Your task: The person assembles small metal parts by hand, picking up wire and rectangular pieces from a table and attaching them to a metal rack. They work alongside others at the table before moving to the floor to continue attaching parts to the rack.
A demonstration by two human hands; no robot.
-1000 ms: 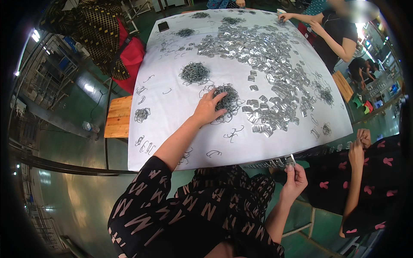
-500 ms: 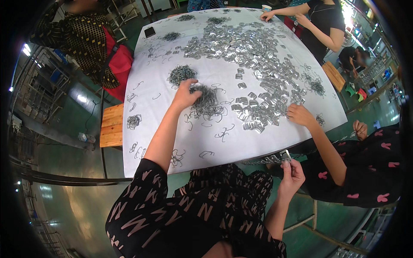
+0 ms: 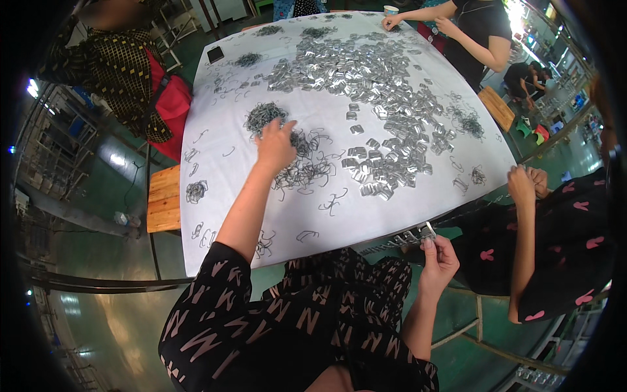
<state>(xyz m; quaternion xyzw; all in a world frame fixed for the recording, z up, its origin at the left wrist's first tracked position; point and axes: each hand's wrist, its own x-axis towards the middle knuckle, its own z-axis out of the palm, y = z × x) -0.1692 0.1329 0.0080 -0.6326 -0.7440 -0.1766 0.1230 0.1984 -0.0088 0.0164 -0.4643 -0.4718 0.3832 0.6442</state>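
Note:
My left hand (image 3: 277, 147) reaches over the white-covered table (image 3: 255, 196), its fingers spread at the edges of two heaps of bent wire pieces. The farther heap (image 3: 264, 115) is dense; the nearer wire heap (image 3: 305, 163) is loose and scattered to the right of my hand. Beyond the table's front edge, my right hand (image 3: 439, 261) pinches a silvery metal buckle (image 3: 428, 230) between thumb and fingers. Next to it, a row of similar metal pieces (image 3: 395, 240) runs along the table edge; how they are joined is too small to tell.
A large spread of flat silvery buckles (image 3: 385, 130) covers the table's middle and far side. At right a co-worker's hands (image 3: 524, 183) are close together. Another person's hand (image 3: 392, 23) rests at the far edge. A wooden stool (image 3: 164, 199) stands left; a black box (image 3: 215, 54) lies far left.
My left hand has gone from curled fingers to spread ones and shifted slightly. My right hand keeps its pinch on the buckle. The co-worker's hand at right has left the buckles and drawn back.

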